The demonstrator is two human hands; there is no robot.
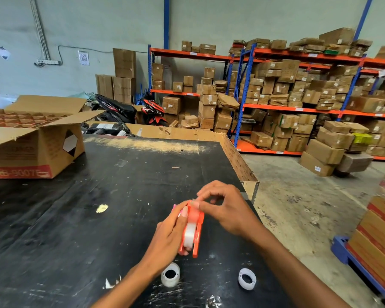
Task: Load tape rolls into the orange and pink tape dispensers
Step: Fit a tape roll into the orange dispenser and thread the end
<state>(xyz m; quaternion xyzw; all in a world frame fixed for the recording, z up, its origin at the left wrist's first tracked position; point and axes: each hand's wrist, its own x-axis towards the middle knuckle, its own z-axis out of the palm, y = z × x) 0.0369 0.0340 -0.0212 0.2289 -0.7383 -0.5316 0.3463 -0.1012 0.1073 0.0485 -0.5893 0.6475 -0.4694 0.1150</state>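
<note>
My left hand [168, 236] grips the orange tape dispenser [197, 236] upright above the black table [76, 218]. A white tape roll [189, 235] sits inside the dispenser. My right hand [227, 210] pinches at the dispenser's top end, where the tape's end seems to lie. A sliver of the pink dispenser [175, 207] shows behind my left fingers; most of it is hidden. Two more white tape rolls lie on the table near me: one [170, 274] below my left wrist, one [247, 279] under my right forearm.
An open cardboard box [31, 150] with dividers stands at the table's left back. The table's right edge [249, 185] drops to a concrete floor. Shelves of cartons [298, 96] fill the far right. A blue pallet with boxes [365, 252] stands at the right.
</note>
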